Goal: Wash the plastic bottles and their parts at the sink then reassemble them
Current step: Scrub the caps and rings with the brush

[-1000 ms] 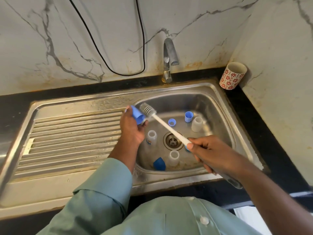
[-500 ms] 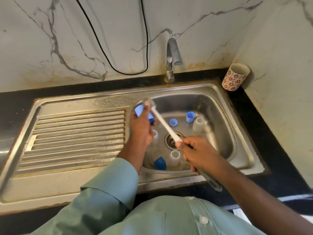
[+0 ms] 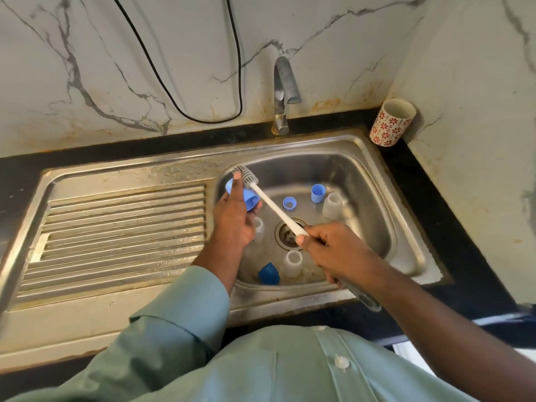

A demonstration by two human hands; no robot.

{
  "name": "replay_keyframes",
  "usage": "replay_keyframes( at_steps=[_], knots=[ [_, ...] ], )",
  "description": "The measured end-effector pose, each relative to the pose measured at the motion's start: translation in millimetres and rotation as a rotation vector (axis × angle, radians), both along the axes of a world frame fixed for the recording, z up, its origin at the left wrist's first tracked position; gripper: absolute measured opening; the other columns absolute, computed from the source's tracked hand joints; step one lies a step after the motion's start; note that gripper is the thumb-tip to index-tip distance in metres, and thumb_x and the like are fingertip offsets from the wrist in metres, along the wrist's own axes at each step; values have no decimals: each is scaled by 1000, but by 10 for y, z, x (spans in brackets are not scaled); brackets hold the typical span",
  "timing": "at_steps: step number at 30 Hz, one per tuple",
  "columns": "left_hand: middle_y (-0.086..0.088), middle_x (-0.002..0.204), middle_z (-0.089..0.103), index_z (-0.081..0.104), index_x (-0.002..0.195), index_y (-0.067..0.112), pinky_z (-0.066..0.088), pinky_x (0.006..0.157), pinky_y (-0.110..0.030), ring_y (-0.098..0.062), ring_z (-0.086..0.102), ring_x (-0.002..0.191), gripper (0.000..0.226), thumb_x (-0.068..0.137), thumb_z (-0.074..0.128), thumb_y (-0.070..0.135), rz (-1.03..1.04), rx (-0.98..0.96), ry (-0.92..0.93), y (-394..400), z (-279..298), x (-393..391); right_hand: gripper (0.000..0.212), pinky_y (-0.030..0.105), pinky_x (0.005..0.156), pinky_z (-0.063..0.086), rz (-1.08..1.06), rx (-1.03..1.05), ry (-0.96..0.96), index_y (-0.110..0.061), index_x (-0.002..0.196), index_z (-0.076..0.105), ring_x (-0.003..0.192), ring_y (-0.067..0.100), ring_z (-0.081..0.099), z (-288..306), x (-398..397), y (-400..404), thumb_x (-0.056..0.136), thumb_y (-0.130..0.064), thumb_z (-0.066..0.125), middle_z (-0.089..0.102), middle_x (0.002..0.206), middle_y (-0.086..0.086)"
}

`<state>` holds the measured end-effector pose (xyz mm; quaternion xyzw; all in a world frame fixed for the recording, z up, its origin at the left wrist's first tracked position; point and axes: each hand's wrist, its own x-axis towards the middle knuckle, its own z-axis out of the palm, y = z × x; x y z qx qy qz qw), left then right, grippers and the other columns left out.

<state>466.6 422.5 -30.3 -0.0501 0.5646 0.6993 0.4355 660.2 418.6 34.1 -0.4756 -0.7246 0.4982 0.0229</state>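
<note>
Blue cap [image 3: 245, 195] sits at frame centre-left, gripped by the left hand [image 3: 235, 224] above the sink [image 3: 406, 227] so drips fall inside; the right hand [image 3: 336, 250] clenches the brush [image 3: 269, 201] — bristles just beside the cap. In the basin: three clear bottles, three more blue parts.

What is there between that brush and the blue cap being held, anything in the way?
Nothing visible. The left hand holds the blue cap over the sink; one finger lies across it. The right hand grips the brush, whose bristles sit right beside the cap. The other parts lie lower, on the sink floor.
</note>
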Motion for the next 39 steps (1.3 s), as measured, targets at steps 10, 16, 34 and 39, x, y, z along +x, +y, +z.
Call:
replay_keyframes(
  at_steps=[10,16,34,39],
  knots=[
    [-6,94,70,64,93,19,57,76,-35,-19,68,88,11,90,72,26,-88,-7,76,19,67,252,23,30,49,50,-84,7,-6,-16,91,66,49,16,52,-27,-42,117,100,-32,51,60,70,7],
    [-12,106,65,59,94,20,54,59,-29,-21,65,84,20,96,63,39,248,-15,-61,127,112,-74,24,24,46,47,-4,-20,-42,-16,88,66,49,11,48,23,226,-171,99,-33,53,54,64,2],
    [-8,105,68,64,96,21,58,69,-32,-24,68,93,18,91,69,37,57,-16,124,70,140,-14,31,34,52,53,-20,110,-57,-6,96,64,54,14,49,5,36,-203,99,-34,52,59,71,7],
    [-7,101,66,63,96,21,57,80,-38,-27,66,99,17,97,61,38,126,-25,155,150,250,50,25,42,63,56,33,246,-88,-15,95,61,64,27,60,27,13,-189,100,-36,49,63,74,6]
  ],
)
